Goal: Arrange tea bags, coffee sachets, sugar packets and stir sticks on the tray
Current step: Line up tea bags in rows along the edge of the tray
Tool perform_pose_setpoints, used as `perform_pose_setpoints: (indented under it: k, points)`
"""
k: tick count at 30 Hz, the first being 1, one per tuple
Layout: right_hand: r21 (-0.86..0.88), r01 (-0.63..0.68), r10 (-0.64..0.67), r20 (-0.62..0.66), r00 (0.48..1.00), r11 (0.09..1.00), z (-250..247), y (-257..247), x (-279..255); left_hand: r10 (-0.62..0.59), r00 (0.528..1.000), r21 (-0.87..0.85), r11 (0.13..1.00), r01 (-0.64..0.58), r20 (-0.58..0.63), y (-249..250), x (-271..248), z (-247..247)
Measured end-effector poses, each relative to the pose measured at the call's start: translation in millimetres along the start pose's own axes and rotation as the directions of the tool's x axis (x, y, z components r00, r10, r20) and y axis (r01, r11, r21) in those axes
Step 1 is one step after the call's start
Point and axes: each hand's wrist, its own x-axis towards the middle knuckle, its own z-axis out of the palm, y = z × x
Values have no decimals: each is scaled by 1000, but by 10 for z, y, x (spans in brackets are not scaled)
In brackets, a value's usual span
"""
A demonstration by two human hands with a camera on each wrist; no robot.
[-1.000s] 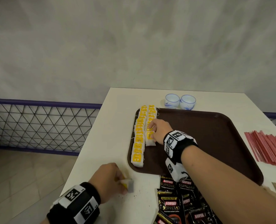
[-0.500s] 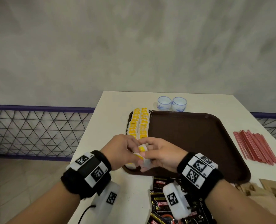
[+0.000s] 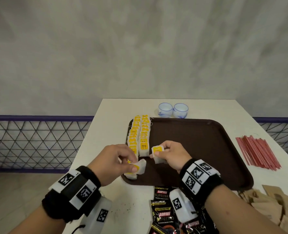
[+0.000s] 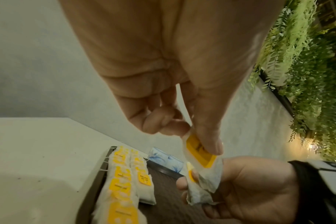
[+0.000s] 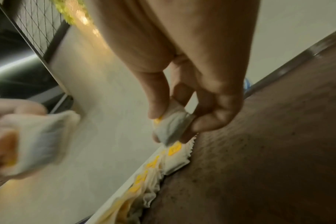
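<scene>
Two rows of white tea bags with yellow tags (image 3: 139, 132) lie along the left side of the dark brown tray (image 3: 207, 149). My left hand (image 3: 131, 165) pinches one tea bag (image 3: 140, 168) over the tray's front left corner; in the left wrist view thumb and forefinger press on its yellow tag (image 4: 200, 153). My right hand (image 3: 156, 153) pinches a second tea bag (image 3: 157, 152) just right of the rows; the right wrist view shows it (image 5: 171, 127) between thumb and fingers above the row's near end.
Black coffee sachets (image 3: 161, 208) lie on the white table (image 3: 109, 132) in front of the tray. Red stir sticks (image 3: 256, 151) sit to the tray's right, brown paper packets (image 3: 274, 205) at the front right. Two small blue-white cups (image 3: 172, 110) stand behind the tray.
The hands met over the tray's front left corner half a second ago and have since drawn apart, each holding a tea bag. Before that the left hand picked one off the table.
</scene>
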Motion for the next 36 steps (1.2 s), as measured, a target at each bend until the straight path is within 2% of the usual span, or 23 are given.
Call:
perform_pose_setpoints:
  k: [5, 11, 14, 18, 20, 25, 27, 29, 32, 34, 36]
  points:
    - [43, -83, 85, -36, 996, 996, 154, -35, 189, -28, 999, 22, 999, 28, -21, -20, -104, -57]
    - [-18, -220, 219, -50, 974, 975, 397, 29, 434, -38, 999, -28, 999, 37, -24, -27, -144, -96]
    - [5, -206, 205, -88, 975, 979, 463, 59, 515, 1, 1000, -17, 1000, -1, 9, -40, -138, -109]
    - [-49, -162, 152, -169, 974, 986, 481, 31, 570, -40, 999, -90, 995, 40, 0, -12, -113, -97]
    - [-65, -149, 137, -160, 978, 987, 454, 30, 569, -50, 999, -94, 994, 49, -9, -11, -77, -86]
    - [-139, -98, 76, -156, 985, 985, 280, -4, 487, -65, 998, 105, 992, 67, -18, -35, 33, -86]
    - [-152, -43, 30, -82, 996, 987, 207, -115, 354, -98, 995, 74, 992, 100, -30, -19, 74, -77]
    - [-61, 32, -26, 102, 994, 998, 178, -252, 151, -117, 993, -42, 992, 116, -21, 0, 119, -79]
    - [83, 98, -121, 355, 927, 992, 157, -381, -106, -120, 993, -166, 979, 117, -13, 23, 191, -94]
    - [43, 163, -166, 390, 906, 986, 156, -372, -184, -118, 993, -164, 980, 115, -11, 33, 236, -101]
    - [-71, 251, -215, 322, 922, 965, 145, -351, -228, -113, 994, -156, 982, 110, -11, 41, 257, -97]
